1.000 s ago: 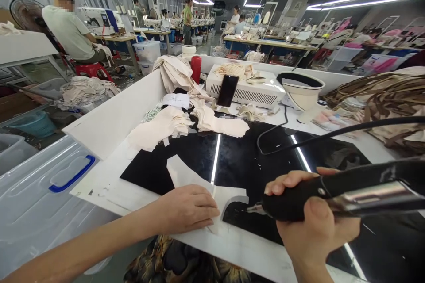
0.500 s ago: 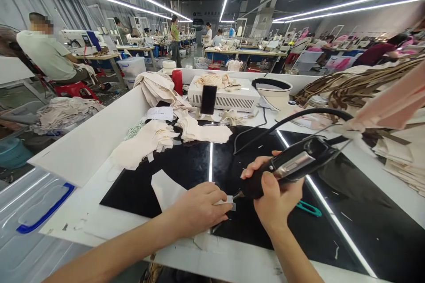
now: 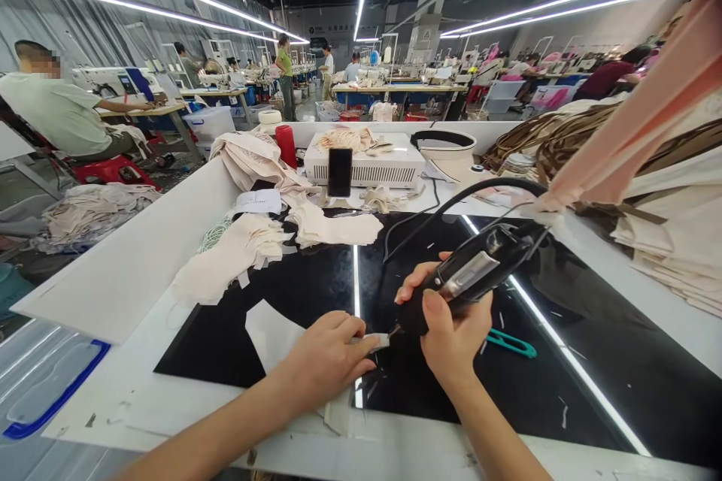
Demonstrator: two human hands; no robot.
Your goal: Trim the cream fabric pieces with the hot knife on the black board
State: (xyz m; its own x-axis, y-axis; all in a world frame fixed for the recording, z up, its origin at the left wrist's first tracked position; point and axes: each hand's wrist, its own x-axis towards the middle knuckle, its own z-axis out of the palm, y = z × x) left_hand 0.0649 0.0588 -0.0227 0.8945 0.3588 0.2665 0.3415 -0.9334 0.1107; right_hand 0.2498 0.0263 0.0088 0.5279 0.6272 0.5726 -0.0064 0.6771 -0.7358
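Note:
My left hand [image 3: 330, 353] is closed on a piece of white fabric [image 3: 274, 332] lying on the glossy black board. Its narrow end sticks out past my fingertips, with a pale strip along it. My right hand [image 3: 454, 331] is wrapped round a black corded hand-held power tool [image 3: 471, 270], held at a slant. The thin metal tip of the tool points left and meets, or nearly meets, the fabric's end; contact cannot be made out. Just right of my right hand lies a teal flat-handled tool [image 3: 513, 343].
Stacks of cream fabric pieces [image 3: 231, 255] lie along the board's back left edge. A phone [image 3: 339, 173] stands before a white vented box [image 3: 366, 165]. The tool's black cord [image 3: 451, 207] arches near a hanging pink cloth [image 3: 609, 128]. A seated person [image 3: 50, 109] works at far left.
My view has shifted a little, so the table appears further left. The fabric's end at my left fingertips looks turned and narrower. Both hands keep their holds.

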